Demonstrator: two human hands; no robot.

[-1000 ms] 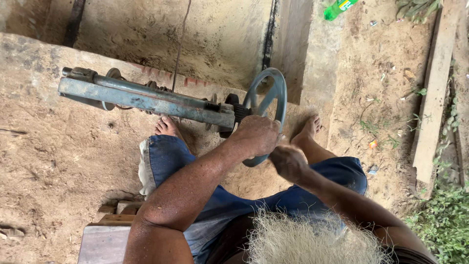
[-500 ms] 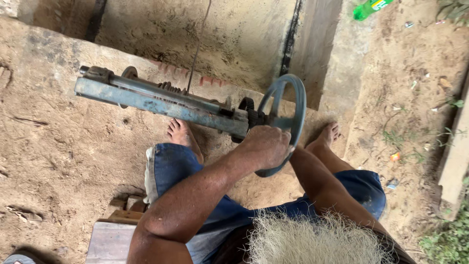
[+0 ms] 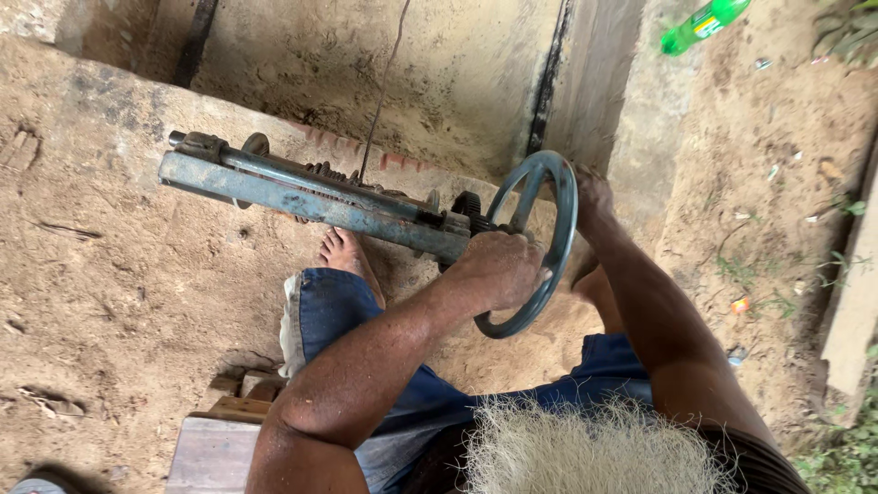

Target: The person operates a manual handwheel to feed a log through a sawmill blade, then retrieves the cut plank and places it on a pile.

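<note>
Head view: left hand (image 3: 498,267) closed on the near rim of the round grey-blue metal handwheel (image 3: 535,242), fixed at the right end of a long rusty grey geared metal frame (image 3: 311,197). Right hand (image 3: 593,192) gripped the wheel's far rim. Opposed grips probably kept turning even. Green plastic bottle (image 3: 704,24) lay well beyond the wheel.

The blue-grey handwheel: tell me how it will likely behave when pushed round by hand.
The handwheel looks like thick cast metal, so probably rigid and heavy, not flexing. Its rim appears worn and dull rather than glossy, so the left hand and right hand likely grip it without slipping. It sits on the geared metal frame, so it should turn in place, perhaps stiffly.
</note>
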